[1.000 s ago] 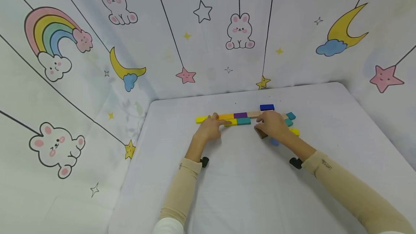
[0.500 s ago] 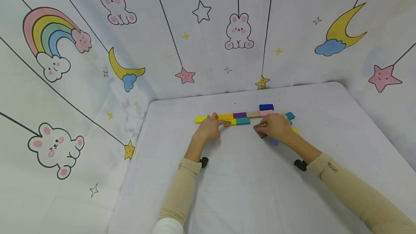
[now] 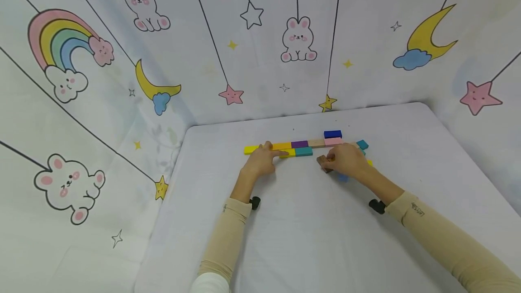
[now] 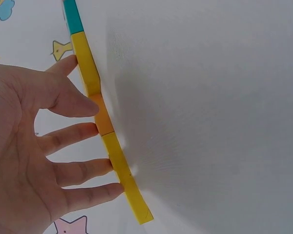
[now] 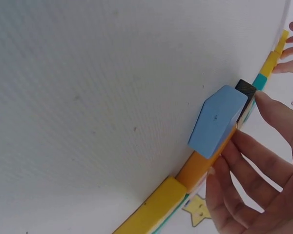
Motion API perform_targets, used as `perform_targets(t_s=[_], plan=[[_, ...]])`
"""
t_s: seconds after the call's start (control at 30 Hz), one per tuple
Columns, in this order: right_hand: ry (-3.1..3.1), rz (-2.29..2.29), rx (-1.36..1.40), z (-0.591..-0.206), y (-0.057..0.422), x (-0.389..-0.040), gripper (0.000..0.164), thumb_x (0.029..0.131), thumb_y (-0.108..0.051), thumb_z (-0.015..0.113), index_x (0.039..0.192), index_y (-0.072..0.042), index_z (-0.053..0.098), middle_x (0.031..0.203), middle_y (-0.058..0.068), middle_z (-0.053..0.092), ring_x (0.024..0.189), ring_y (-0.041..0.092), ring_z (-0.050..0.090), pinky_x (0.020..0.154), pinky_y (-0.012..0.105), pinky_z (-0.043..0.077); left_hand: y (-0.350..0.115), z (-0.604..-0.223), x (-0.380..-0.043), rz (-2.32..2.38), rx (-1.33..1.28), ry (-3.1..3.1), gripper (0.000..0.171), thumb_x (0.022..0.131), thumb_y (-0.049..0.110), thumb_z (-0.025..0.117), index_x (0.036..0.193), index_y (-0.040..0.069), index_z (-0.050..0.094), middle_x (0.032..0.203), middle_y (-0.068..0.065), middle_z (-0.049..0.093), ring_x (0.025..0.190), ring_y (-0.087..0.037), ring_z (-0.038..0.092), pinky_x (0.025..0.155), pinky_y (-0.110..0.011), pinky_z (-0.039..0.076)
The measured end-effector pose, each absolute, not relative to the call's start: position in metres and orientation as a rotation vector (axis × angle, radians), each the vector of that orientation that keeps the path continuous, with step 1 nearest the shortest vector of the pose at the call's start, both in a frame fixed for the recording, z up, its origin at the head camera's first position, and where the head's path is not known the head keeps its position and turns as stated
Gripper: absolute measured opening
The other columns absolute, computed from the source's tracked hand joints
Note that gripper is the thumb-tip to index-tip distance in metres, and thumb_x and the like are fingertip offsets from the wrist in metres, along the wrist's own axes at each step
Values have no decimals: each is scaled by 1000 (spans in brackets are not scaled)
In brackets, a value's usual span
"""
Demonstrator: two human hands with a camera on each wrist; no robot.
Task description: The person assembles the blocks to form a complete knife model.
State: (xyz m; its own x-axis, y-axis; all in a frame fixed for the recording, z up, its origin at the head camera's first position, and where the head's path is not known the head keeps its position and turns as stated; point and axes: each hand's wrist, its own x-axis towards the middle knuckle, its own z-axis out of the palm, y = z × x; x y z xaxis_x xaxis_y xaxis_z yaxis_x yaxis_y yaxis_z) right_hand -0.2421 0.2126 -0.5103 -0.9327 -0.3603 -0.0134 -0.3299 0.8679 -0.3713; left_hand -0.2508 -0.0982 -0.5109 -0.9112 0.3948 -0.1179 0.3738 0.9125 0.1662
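In the head view my left hand (image 3: 260, 161) rests at a row of coloured wooden blocks, its fingers extended. In the left wrist view its thumb and fingertips touch an orange block (image 4: 104, 117) and two yellow blocks, one the lower yellow block (image 4: 129, 180). My right hand (image 3: 346, 161) pinches a dark brown block (image 3: 321, 160) between thumb and fingers, to the right of the teal block (image 3: 303, 151). A light blue block (image 5: 219, 117) lies close beside the brown one in the right wrist view. My hand partly covers the brown block.
Along the back of the row are a purple block (image 3: 300, 144), a plain wood block (image 3: 316, 144) and a pink block (image 3: 333, 141). Behind the pink one lies a dark blue block (image 3: 332, 134). Another teal block (image 3: 362, 144) lies right. A patterned cloth wall (image 3: 264, 76) stands behind the table.
My right hand has shifted slightly right, uncovering the pink block, and its fingers have closed on the brown block, which looks slightly tilted. My left hand stays in place.
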Motion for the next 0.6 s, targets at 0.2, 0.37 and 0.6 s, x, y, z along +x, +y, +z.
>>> perform_targets(t_s=[0.2, 0.37, 0.6], plan=[[2943, -559, -509, -510, 213, -241, 35, 86, -42, 85, 94, -8, 83, 61, -7, 60, 59, 14, 53, 51, 29, 38, -98, -513, -252, 204, 572, 2917, 68, 93, 4, 56, 145, 47, 60, 148, -17, 47, 140, -50, 47, 106, -52, 51], [2944, -562, -496, -510, 213, -240, 38, 86, -42, 85, 97, -6, 82, 60, -6, 58, 57, 14, 52, 48, 28, 35, -98, -513, -252, 225, 578, 2928, 68, 93, 3, 55, 145, 46, 60, 146, -17, 48, 137, -49, 48, 104, -51, 52], [2938, -543, -471, -509, 213, -238, 41, 86, -44, 84, 102, -6, 83, 55, -5, 51, 54, 14, 49, 48, 27, 31, -98, -514, -252, 224, 565, 2922, 67, 93, 4, 56, 145, 47, 60, 147, -15, 47, 138, -48, 48, 107, -52, 50]])
